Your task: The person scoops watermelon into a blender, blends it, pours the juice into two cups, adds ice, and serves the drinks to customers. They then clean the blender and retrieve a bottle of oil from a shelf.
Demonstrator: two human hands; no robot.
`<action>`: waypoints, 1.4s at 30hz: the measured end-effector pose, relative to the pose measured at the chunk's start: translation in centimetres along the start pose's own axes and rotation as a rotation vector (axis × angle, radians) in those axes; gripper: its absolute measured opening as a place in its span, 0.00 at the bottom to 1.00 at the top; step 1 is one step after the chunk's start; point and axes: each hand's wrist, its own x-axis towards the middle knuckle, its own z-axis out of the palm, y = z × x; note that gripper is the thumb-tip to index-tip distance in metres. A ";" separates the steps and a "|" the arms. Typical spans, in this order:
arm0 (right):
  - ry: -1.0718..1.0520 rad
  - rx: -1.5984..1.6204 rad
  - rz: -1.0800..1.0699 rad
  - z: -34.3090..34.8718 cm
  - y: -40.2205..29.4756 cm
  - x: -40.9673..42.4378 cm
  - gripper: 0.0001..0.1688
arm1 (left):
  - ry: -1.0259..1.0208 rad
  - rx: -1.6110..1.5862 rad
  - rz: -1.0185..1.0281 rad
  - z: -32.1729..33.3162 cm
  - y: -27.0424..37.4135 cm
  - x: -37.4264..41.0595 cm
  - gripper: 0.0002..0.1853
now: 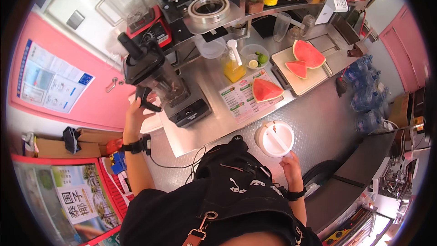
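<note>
My left hand [139,111] is closed round the black handle of a blender jug [150,65], whose lid is on. That jug stands on its black motor base [189,109] at the counter's left end. Off the counter's front edge, my right hand [290,165] grips the thin white handle of a utensil lying across a round white container [278,139]. Whether the two are separate pieces I cannot tell. A watermelon wedge [267,90] lies on a printed sheet [235,104]. Two more pieces [308,54] rest on a cutting board [304,83].
Behind the sheet stand a pump bottle of yellow liquid [234,70] and a clear bowl [254,54] with limes. A second blender [148,24] is at the back left. Large water bottles [365,92] stand on the floor at right. A cable [174,166] hangs near my body.
</note>
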 end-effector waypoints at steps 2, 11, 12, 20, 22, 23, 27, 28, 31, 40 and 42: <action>0.034 0.036 -0.020 -0.5 -0.7 0.7 0.27 | -0.005 -0.027 0.049 -0.7 -1.6 0.0 0.32; 0.201 0.240 -0.085 -4.5 -7.9 4.6 0.24 | 0.250 -0.156 0.385 -1.8 -10.0 2.1 0.43; 0.222 0.243 -0.104 -5.3 -9.3 5.3 0.23 | 0.404 -0.158 0.391 -0.8 -10.1 2.4 0.40; 0.265 0.176 -0.289 -14.1 -24.7 15.8 0.13 | 1.262 -0.117 0.383 6.0 -13.8 2.0 0.31; 0.254 0.118 -0.310 -16.3 -29.8 19.4 0.14 | 1.479 0.089 0.191 7.7 -18.3 0.9 0.26; 0.240 0.094 -0.313 -17.7 -32.2 21.3 0.14 | 1.563 0.160 0.105 10.5 -19.9 0.9 0.25; 0.170 0.022 -0.309 -23.1 -41.2 29.4 0.17 | 0.993 0.288 -0.332 25.3 -25.8 -1.4 0.18; 0.163 0.007 -0.302 -23.9 -43.5 31.2 0.17 | 0.720 0.267 -0.462 29.5 -26.8 -1.7 0.15; 0.074 -0.040 -0.251 -25.6 -49.1 37.6 0.14 | -0.137 0.472 -0.607 40.1 -29.7 -0.7 0.21; -0.104 0.040 -0.077 -29.4 -54.0 49.1 0.06 | -0.447 0.645 -0.420 69.2 -30.4 12.2 0.23; -0.073 -0.008 -0.074 -28.4 -54.1 49.3 0.05 | -0.518 0.716 -0.395 72.6 -29.9 15.1 0.23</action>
